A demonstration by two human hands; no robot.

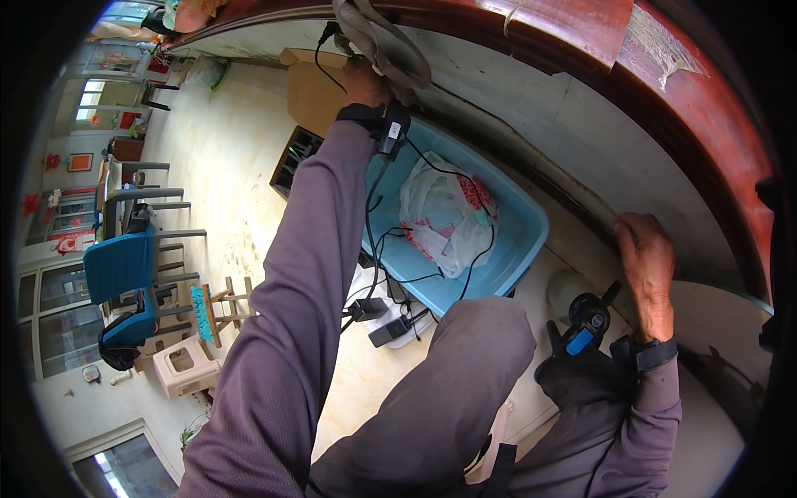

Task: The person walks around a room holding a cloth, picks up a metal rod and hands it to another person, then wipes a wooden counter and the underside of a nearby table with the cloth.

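Observation:
My left hand (366, 84) reaches to the top of the view, beside a grey fabric strap (405, 65) and a black plug with a cable (328, 30); its fingers are partly hidden, so what they grip cannot be told. Below it stands a blue plastic tub (523, 243) holding a white and red plastic bag (448, 218), with black cables across it. My right hand (647, 255) is at the right, close to the pale wall panel, its fingers curled; no held object shows. Black power adapters (389, 333) lie beside the tub.
An open cardboard box (308, 93) sits left of the tub. A red wooden edge (716, 106) curves overhead. A black device with a blue button (582, 330) is near my right knee. Blue chairs (118, 264) and a beige plastic stool (187, 367) stand at the left.

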